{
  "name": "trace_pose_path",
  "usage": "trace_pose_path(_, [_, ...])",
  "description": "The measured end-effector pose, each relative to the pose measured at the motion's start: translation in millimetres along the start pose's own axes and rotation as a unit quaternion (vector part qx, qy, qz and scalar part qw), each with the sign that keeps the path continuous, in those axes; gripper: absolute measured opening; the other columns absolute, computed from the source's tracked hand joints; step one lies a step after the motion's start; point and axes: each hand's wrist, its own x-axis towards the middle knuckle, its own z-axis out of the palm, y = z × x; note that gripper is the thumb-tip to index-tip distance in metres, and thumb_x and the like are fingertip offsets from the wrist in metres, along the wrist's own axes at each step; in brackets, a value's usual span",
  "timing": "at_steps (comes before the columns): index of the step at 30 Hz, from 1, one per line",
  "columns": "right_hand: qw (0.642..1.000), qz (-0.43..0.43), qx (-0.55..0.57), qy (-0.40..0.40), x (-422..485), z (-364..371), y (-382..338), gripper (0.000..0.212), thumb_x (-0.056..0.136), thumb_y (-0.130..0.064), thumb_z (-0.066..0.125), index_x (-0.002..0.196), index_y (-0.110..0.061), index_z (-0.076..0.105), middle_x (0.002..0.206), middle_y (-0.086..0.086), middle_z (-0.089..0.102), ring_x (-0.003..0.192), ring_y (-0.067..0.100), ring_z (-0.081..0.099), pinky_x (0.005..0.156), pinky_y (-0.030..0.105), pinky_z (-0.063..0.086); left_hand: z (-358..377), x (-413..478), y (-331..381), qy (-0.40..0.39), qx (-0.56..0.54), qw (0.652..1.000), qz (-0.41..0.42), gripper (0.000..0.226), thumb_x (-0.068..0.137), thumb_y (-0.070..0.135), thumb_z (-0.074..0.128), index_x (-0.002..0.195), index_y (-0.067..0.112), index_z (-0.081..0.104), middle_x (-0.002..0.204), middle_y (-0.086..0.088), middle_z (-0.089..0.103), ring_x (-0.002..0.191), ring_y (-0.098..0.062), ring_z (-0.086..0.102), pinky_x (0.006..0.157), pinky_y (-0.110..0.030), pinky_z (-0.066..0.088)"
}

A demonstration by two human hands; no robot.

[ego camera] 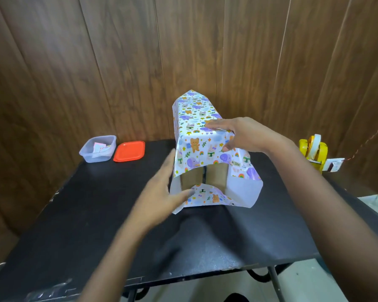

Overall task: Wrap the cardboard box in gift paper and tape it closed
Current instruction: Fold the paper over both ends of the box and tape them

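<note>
The cardboard box (216,174) stands on the black table (96,214), covered on top and sides by gift paper (196,118) printed with bears, elephants and rainbows. The near end is unclosed, with brown cardboard showing between a top flap folded down and a bottom flap turned up. My right hand (238,134) lies on top of the box, fingers straight, thumb pressing the top flap. My left hand (162,192), blurred, is at the left near corner, fingers extended against the white side flap. The far end of the paper rises to a point.
A clear plastic tub (97,149) with paper scraps and its red lid (129,151) sit at the table's back left. A yellow tape dispenser (314,152) with a strip hanging out stands at the right edge. A wood-panelled wall runs behind the table.
</note>
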Motion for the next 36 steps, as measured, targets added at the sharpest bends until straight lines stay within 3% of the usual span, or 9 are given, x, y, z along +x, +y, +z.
trace_pose_path(3, [1.0,0.014,0.01,0.01,6,0,-8,0.052,0.083,-0.021,0.07,0.132,-0.026,0.052,0.138,-0.008,0.05,0.122,0.015,0.049,0.091,0.027,0.041,30,1,5,0.194,0.079,0.978,-0.024,0.057,0.087,0.02,0.051,0.136,0.046,0.038,0.099,0.013,0.065,0.096,-0.021,0.06,0.077,-0.031,0.047])
trace_pose_path(7, [0.999,0.015,0.006,0.028,19,10,-22,0.034,0.079,-0.042,0.07,0.102,-0.021,0.055,0.104,-0.002,0.058,0.092,0.019,0.053,0.073,0.031,0.043,43,13,11,0.314,0.148,0.936,-0.057,0.045,0.074,0.016,0.042,0.11,0.032,0.064,0.069,-0.006,0.065,0.066,-0.036,0.058,0.058,-0.028,0.036])
trace_pose_path(11, [1.0,-0.001,-0.018,0.024,20,16,-27,0.057,0.084,-0.033,0.068,0.136,-0.038,0.046,0.139,-0.012,0.05,0.122,0.016,0.047,0.09,0.028,0.04,39,19,2,0.339,0.251,0.906,-0.031,0.021,0.054,0.002,0.066,0.072,0.013,0.069,0.044,-0.002,0.053,0.039,-0.029,0.051,0.043,-0.021,0.036])
trace_pose_path(17, [1.0,0.008,-0.006,0.03,19,16,-28,0.057,0.084,-0.028,0.068,0.135,-0.041,0.046,0.144,-0.015,0.043,0.126,0.015,0.045,0.093,0.029,0.042,33,21,-14,0.35,0.371,0.86,0.036,0.028,0.046,-0.004,0.079,0.061,0.012,0.063,0.047,0.002,0.054,0.038,-0.02,0.048,0.041,-0.023,0.037])
trace_pose_path(22, [1.0,0.007,0.001,0.029,19,16,-28,0.057,0.084,-0.029,0.069,0.135,-0.041,0.047,0.142,-0.013,0.047,0.124,0.016,0.047,0.097,0.035,0.043,32,18,-27,0.386,0.409,0.816,0.13,0.025,0.073,0.007,0.043,0.08,0.006,0.067,0.062,-0.005,0.068,0.047,-0.019,0.061,0.054,-0.024,0.038])
trace_pose_path(26, [0.999,0.002,0.003,0.032,18,16,-27,0.057,0.085,-0.027,0.068,0.136,-0.04,0.046,0.145,-0.016,0.041,0.128,0.014,0.043,0.094,0.03,0.042,31,12,-22,0.368,0.357,0.849,0.125,0.032,0.072,0.008,0.042,0.092,0.006,0.067,0.071,-0.007,0.071,0.059,-0.022,0.067,0.061,-0.025,0.045])
trace_pose_path(28, [0.999,0.004,0.004,0.034,18,16,-26,0.057,0.085,-0.028,0.068,0.136,-0.041,0.045,0.146,-0.016,0.041,0.128,0.014,0.043,0.093,0.028,0.041,28,6,-5,0.278,0.295,0.914,0.034,0.044,0.075,0.008,0.049,0.118,0.006,0.06,0.105,-0.008,0.07,0.09,-0.025,0.068,0.072,-0.029,0.051])
trace_pose_path(31, [0.999,-0.003,0.004,0.033,19,17,-27,0.056,0.085,-0.028,0.068,0.136,-0.038,0.046,0.146,-0.016,0.041,0.131,0.013,0.041,0.097,0.026,0.037,18,-1,24,0.137,0.135,0.974,-0.122,0.075,0.083,0.032,0.054,0.148,0.021,0.019,0.15,0.004,0.034,0.133,-0.02,0.038,0.101,-0.037,0.035])
trace_pose_path(36, [0.999,-0.004,-0.009,0.033,18,14,-29,0.057,0.084,-0.027,0.069,0.136,-0.037,0.047,0.144,-0.014,0.043,0.13,0.013,0.042,0.097,0.026,0.037,-5,33,33,0.183,0.12,0.969,-0.116,0.043,0.092,0.049,0.044,0.124,0.021,0.049,0.124,0.005,0.057,0.114,-0.02,0.052,0.094,-0.039,0.041])
